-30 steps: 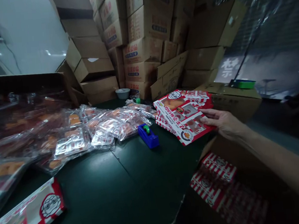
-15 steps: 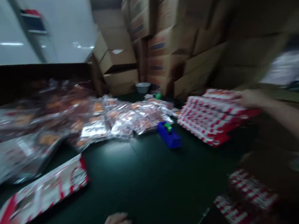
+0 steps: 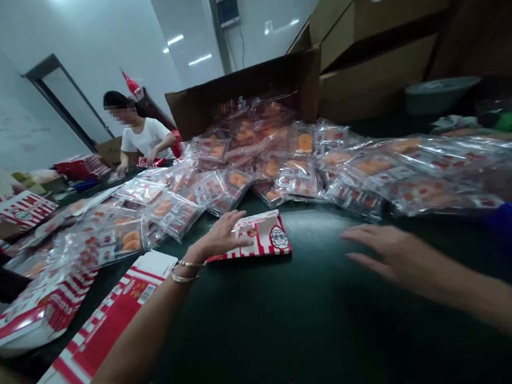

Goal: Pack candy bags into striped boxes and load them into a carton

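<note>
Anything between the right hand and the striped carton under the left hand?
Nothing. In the head view, only bare dark table separates the right hand from the striped carton; the left hand lies on it.

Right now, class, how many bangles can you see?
2. Both circle the wrist of the left hand: one bangle nearer the hand, the other just behind it. The right hand shows none.

Red-striped carton [image 3: 266,237] flat on table
</note>
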Available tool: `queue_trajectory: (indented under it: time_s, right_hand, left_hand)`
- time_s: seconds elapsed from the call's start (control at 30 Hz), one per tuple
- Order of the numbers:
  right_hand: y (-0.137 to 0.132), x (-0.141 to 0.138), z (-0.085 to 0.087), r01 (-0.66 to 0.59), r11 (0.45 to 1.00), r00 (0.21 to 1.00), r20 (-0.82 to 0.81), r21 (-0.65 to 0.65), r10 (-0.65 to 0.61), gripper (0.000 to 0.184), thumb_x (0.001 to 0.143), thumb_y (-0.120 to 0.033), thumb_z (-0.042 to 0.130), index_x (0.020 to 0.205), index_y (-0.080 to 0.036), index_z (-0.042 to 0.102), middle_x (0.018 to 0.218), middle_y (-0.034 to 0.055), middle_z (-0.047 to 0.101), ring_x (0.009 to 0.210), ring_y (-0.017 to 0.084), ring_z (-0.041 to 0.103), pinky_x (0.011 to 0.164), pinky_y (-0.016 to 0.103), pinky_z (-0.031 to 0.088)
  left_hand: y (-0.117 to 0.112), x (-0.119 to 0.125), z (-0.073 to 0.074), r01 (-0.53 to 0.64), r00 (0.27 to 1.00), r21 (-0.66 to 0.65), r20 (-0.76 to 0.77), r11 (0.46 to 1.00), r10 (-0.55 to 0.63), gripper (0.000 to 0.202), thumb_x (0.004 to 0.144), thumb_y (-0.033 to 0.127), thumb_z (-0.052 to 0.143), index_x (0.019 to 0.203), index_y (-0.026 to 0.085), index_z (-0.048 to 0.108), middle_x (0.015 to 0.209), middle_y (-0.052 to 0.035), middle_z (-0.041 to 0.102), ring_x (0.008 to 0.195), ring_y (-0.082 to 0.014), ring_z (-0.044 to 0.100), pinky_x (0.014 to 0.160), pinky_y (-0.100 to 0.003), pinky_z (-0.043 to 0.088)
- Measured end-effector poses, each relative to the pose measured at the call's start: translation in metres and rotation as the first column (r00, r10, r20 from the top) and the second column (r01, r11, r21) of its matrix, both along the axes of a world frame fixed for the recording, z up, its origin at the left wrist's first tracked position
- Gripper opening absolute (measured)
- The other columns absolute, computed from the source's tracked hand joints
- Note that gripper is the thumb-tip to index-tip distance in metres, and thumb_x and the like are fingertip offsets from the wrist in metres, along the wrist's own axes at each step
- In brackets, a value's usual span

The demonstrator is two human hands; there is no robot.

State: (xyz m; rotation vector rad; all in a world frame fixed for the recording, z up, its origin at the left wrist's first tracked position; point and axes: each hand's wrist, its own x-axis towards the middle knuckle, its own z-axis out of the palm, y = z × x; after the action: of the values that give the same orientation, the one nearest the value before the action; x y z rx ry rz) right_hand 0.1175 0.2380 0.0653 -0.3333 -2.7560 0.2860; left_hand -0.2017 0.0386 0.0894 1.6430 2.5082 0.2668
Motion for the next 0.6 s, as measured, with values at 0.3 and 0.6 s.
queue_trajectory:
  time_s: [0.3,0.6]
  right_hand:
    - [-0.058,-0.196,0.022,-0.147,0.980,0.845,0.497,-0.137,0.196,0.126,0.049,-0.057,0.083,0.153,-0.021,0.023,0.159,0.0212,0.012,0.142,0.051,0.005,0.104,0.076,0.013]
    - [0.004,-0.047,-0.048,0.096,0.993,0.895,0.443,-0.072,-0.055,0.122,0.036,-0.046,0.086,0.147,-0.039,0.035,0.153,0.0159,0.033,0.131,0.054,0.035,0.086,0.066,0.047]
  left_hand:
    - [-0.061,-0.046,-0.011,-0.375,0.927,0.041,-0.001,0.926,0.375,0.044,0.090,0.034,0.049,0.128,0.010,0.053,0.100,-0.0147,0.073,0.094,-0.0288,0.069,0.082,-0.038,0.052]
    - [0.028,-0.099,0.014,-0.257,0.940,0.163,-0.188,0.952,0.286,0.050,0.089,0.034,0.060,0.134,0.016,0.047,0.138,-0.0148,0.051,0.124,-0.0300,0.051,0.103,-0.049,0.041]
